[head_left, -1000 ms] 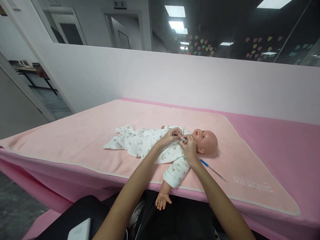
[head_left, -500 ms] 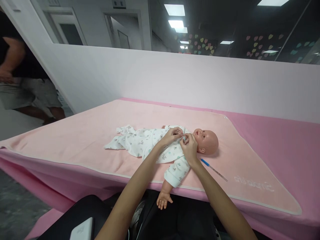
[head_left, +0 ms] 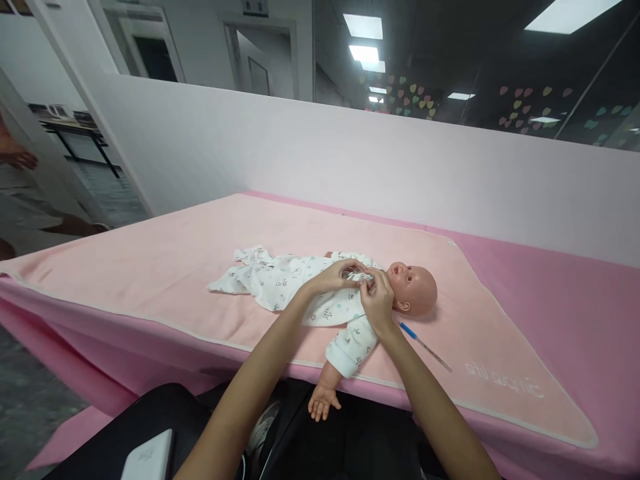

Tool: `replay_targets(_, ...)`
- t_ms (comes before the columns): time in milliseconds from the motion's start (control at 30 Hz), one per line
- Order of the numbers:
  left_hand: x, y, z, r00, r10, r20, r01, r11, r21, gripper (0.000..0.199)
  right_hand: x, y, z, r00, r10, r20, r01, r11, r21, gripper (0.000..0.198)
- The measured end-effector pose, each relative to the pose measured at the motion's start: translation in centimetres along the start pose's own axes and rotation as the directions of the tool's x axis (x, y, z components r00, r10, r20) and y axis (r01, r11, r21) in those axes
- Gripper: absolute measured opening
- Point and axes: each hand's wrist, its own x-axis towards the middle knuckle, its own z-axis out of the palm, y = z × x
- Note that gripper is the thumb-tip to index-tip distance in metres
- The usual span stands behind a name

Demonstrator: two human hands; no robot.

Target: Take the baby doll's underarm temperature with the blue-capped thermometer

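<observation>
A baby doll point(head_left: 418, 291) lies on its back, head to the right, dressed in a white printed baby outfit point(head_left: 270, 280). Both my hands meet at the outfit's neckline, just below the doll's chin. My left hand point(head_left: 340, 275) has its fingers curled at the chest fabric. Close against it, my right hand point(head_left: 377, 297) pinches the cloth at the collar. The exact bit of fabric between the fingertips is hidden. One doll arm, in a white sleeve point(head_left: 353, 347), hangs toward me over the table edge. A thermometer with a blue end point(head_left: 425, 347) rests beside my right forearm.
A peach blanket point(head_left: 175, 267) covers the pink-draped table point(head_left: 565, 287). Behind rises a white partition point(head_left: 400, 167) with glass above. On my lap side sits a white flat device point(head_left: 147, 457). A person point(head_left: 20, 187) stands at the far left.
The view has tilted slightly. My left fingers have spread a little at the neckline, while my right hand stays at the collar. The person at the left has moved further out of view.
</observation>
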Motion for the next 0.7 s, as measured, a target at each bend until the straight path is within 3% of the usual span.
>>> replay_targets(133, -2.0, -0.2, -0.7, 0.996, 0.053, -0.074, -0.039, 0.984, 0.174, 0.032, 0.3, -0.3, 0.2, 0.984, -0.158, 0.089, 0.167, 0.98, -0.106, 0.018)
replay_targets(333, -3.6, -1.4, 0.2, 0.931, 0.163, -0.328, 0.02, 0.872, 0.49, 0.027, 0.6, -0.3, 0.4, 0.968, -0.137, 0.212, 0.177, 0.967, -0.182, 0.013)
replay_targets(533, -3.6, -2.4, 1.1, 0.845, 0.394, -0.363, 0.01, 0.666, 0.746, 0.026, 0.6, -0.4, 0.5, 0.966, -0.112, 0.233, 0.178, 0.941, -0.289, 0.011)
replay_targets(700, -3.6, -2.4, 1.2, 0.817, 0.47, -0.334, -0.012, 0.593, 0.805, 0.025, 0.4, -0.7, 0.7, 0.971, -0.095, 0.221, 0.166, 0.93, -0.329, 0.009)
